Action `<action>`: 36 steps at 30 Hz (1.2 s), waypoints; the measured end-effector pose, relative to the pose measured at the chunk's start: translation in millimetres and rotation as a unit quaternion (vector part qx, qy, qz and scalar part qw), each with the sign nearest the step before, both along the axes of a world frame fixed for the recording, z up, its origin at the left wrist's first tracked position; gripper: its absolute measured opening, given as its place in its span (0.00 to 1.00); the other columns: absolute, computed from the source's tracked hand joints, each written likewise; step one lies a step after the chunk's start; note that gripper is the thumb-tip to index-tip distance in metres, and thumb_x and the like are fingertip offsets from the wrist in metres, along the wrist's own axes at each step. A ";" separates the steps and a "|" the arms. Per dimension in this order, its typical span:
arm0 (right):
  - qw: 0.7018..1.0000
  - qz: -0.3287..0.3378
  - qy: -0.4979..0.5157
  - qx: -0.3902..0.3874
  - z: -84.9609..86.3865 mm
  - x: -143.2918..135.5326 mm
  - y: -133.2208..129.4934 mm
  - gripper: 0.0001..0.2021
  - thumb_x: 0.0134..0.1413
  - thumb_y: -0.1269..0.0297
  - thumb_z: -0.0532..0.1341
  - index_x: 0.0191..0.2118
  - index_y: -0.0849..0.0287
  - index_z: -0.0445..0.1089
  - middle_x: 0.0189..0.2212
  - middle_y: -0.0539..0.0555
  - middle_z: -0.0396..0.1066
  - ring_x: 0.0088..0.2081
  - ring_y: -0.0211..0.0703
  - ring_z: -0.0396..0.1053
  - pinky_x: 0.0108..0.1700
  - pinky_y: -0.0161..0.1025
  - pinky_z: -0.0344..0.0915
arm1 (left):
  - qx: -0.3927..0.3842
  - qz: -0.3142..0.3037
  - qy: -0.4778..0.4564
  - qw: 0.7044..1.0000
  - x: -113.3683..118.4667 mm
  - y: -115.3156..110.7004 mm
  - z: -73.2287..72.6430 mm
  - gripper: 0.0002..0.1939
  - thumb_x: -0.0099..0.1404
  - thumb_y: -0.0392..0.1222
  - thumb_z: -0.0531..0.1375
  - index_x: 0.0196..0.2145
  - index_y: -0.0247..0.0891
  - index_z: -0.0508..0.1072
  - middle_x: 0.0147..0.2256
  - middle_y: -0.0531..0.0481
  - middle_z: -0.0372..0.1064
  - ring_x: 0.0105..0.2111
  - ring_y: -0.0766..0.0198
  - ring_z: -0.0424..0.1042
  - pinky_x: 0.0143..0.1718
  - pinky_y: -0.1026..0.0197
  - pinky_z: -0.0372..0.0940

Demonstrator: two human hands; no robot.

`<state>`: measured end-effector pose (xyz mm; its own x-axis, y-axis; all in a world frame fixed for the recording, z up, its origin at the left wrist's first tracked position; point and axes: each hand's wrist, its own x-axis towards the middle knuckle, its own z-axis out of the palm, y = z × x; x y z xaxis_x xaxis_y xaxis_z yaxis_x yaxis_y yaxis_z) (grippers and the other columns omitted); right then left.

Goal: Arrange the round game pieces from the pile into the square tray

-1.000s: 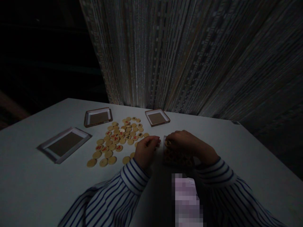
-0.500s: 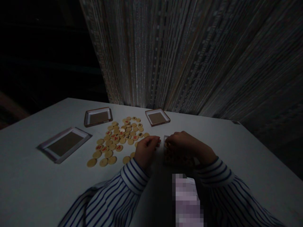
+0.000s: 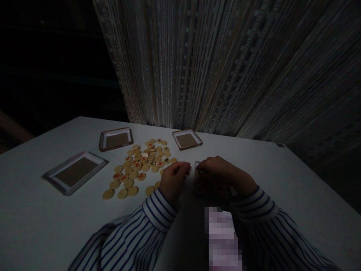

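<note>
My left hand [image 3: 173, 180] is held over the table beside the loose pieces, its fingers curled together. Anything inside them is hidden. My right hand [image 3: 224, 171] reaches over a small clear-sided box [image 3: 196, 165], fingertips bent down at its far left corner on a Chinese chess piece [image 3: 199, 172]. Rows of round pieces lie in that box, dim in the hand's shadow. Left of my left hand spreads a loose heap of round wooden Chinese chess pieces [image 3: 136, 164]. Some show red or black characters; others are plain side up.
Three shallow trays stand on the white table [image 3: 70, 214]: one at the left [image 3: 79, 172], one at the back left [image 3: 116, 139] and one at the back middle [image 3: 187, 139]. A string curtain [image 3: 175, 67] hangs behind the table. A pixelated pinkish object [image 3: 224, 241] lies between my forearms.
Both hands stay almost where they were, with the right fingertips still at the box's corner. The view has shifted very slightly. The loose pieces and trays look unchanged.
</note>
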<state>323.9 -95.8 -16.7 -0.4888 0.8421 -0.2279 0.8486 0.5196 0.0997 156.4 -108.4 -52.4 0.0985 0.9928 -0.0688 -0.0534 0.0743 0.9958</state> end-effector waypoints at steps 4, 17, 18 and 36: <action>1.000 -0.002 0.003 0.002 -1.3 0.9 -0.5 0.13 0.50 0.70 0.53 0.41 0.56 0.69 0.36 0.56 0.72 0.36 0.44 0.69 0.33 0.36 0.59 | -0.003 -0.003 -0.004 1.000 -0.2 -0.4 0.3 0.13 0.49 0.47 0.58 0.25 0.34 0.73 0.26 0.47 0.72 0.26 0.64 0.68 0.27 0.63 0.61; 1.000 -0.001 0.006 0.005 1.9 -0.3 -1.6 0.12 0.51 0.70 0.52 0.39 0.56 0.69 0.34 0.55 0.72 0.34 0.42 0.69 0.32 0.36 0.57 | -0.009 0.002 -0.009 1.000 0.8 -0.7 0.8 0.13 0.48 0.48 0.58 0.24 0.34 0.73 0.25 0.47 0.72 0.26 0.65 0.67 0.26 0.64 0.61; 1.000 0.001 0.009 0.007 1.3 -0.1 -1.3 0.12 0.51 0.71 0.52 0.40 0.56 0.69 0.34 0.55 0.72 0.35 0.42 0.69 0.32 0.36 0.57 | -0.006 0.001 -0.010 1.000 0.7 -0.6 0.4 0.13 0.48 0.48 0.58 0.24 0.34 0.73 0.25 0.47 0.72 0.26 0.65 0.67 0.26 0.64 0.61; 1.000 -0.010 -0.009 0.000 0.1 -0.9 0.6 0.12 0.50 0.70 0.53 0.40 0.56 0.70 0.34 0.56 0.72 0.34 0.43 0.69 0.31 0.36 0.57 | 0.004 0.000 0.005 1.000 -0.2 0.3 -1.4 0.12 0.50 0.47 0.58 0.25 0.35 0.74 0.24 0.48 0.72 0.25 0.65 0.68 0.26 0.64 0.61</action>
<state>323.0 -95.2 -16.6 -0.4675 0.8520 -0.2357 0.8571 0.5021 0.1150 156.1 -108.1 -53.8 0.0980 0.9933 -0.0610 -0.0442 0.0656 0.9969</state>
